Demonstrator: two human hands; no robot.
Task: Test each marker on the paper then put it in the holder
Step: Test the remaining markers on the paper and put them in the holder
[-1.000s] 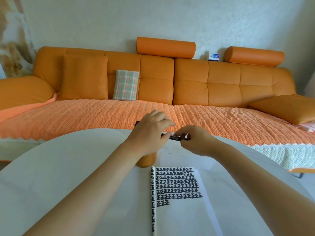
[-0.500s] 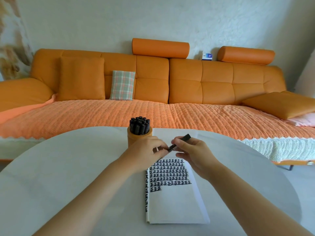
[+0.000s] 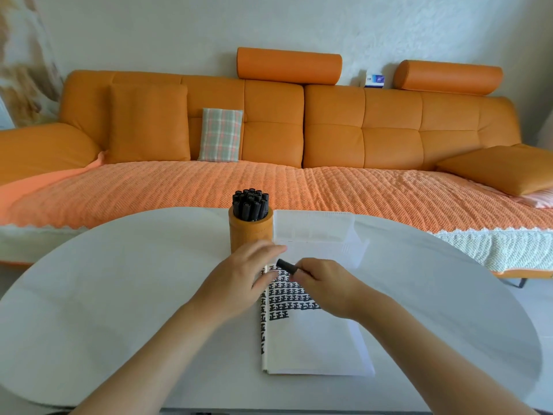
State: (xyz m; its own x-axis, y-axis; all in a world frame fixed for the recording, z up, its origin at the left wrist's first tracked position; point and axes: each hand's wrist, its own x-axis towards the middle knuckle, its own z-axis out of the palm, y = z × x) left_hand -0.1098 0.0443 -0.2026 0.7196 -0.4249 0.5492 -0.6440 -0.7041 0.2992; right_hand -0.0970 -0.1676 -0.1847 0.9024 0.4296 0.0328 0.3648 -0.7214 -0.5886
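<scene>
Right hand: fingers clenched round one black marker, whose end sticks out up-left over the top of the paper. Tip is hidden, so I can't tell if it touches. Left hand: fingers released, laid flat at the paper's top-left corner, just in front of the orange holder. Versus 0.5 s ago: left hand has come off the marker, and the marker end has swung from up-right to up-left. Holder stands on the counter, packed with other markers.
</scene>
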